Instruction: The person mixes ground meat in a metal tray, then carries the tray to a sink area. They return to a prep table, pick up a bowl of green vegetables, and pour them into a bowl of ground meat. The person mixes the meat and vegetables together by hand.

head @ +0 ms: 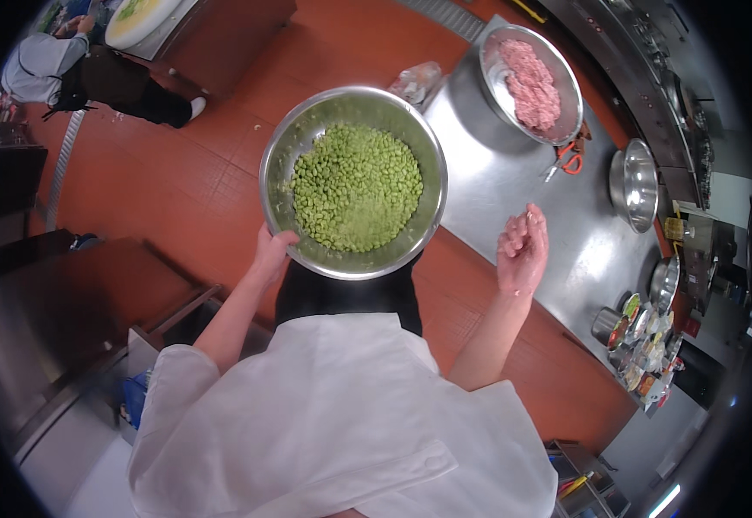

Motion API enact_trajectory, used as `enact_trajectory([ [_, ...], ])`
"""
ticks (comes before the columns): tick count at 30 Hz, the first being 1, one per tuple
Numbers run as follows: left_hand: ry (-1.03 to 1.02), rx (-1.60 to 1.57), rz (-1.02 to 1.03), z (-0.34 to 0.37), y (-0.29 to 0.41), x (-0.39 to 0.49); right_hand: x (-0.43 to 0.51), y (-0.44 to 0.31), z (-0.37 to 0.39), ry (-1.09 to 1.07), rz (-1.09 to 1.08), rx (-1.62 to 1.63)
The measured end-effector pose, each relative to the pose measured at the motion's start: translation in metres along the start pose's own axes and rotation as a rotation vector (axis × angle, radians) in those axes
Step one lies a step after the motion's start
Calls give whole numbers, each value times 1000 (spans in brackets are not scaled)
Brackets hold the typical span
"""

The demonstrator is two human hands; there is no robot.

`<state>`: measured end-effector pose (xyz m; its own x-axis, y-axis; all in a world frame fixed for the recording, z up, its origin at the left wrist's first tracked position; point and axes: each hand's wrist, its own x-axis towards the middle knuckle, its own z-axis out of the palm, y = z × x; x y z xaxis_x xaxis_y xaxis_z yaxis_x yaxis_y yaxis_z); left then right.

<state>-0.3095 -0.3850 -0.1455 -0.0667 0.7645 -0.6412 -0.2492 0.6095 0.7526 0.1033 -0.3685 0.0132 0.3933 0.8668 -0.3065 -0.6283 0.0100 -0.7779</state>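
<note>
My left hand (273, 252) grips the lower left rim of a large stainless steel bowl (437, 194), its thumb over the edge. Small green beans or peas (356, 188), paler in one patch, fill the bowl's bottom. Away from the bowl, to its right, my right hand (523, 252) is raised near the steel table's edge with bits of pink residue on it; it holds nothing, its fingers slightly curled. Farther up on the table, another steel bowl (495, 97) contains pink ground meat (531, 84). Scissors with orange handles (567, 160) lie just below that bowl.
The steel table (479, 201) runs along the right, bearing an empty steel bowl (635, 184), a steel pot (608, 324) and several containers. A plastic bag (416, 84) is by its far end. A co-worker (110, 78) stands upper left, beside a counter with a white tub (146, 22).
</note>
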Motion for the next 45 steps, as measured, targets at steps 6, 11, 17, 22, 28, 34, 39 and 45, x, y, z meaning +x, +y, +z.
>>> enact_trajectory([
  [6,57,-76,60,-42,68,19,19,15,69,-45,-68,6],
  [11,8,-238,44,-32,98,61,54,21,97,-34,-81,-7],
  [17,7,-231,82,-4,156,130,142,28,126,-50,-135,92],
  [22,16,-120,135,31,220,172,224,11,127,-140,-158,186],
  [28,-107,-70,102,75,252,261,278,17,95,-5,-295,232],
  [34,-164,42,45,101,279,337,272,35,58,375,-410,225],
  [39,-289,127,-2,127,315,390,262,30,67,375,-552,184],
  [45,-538,327,8,165,385,459,239,47,116,563,-758,211],
])
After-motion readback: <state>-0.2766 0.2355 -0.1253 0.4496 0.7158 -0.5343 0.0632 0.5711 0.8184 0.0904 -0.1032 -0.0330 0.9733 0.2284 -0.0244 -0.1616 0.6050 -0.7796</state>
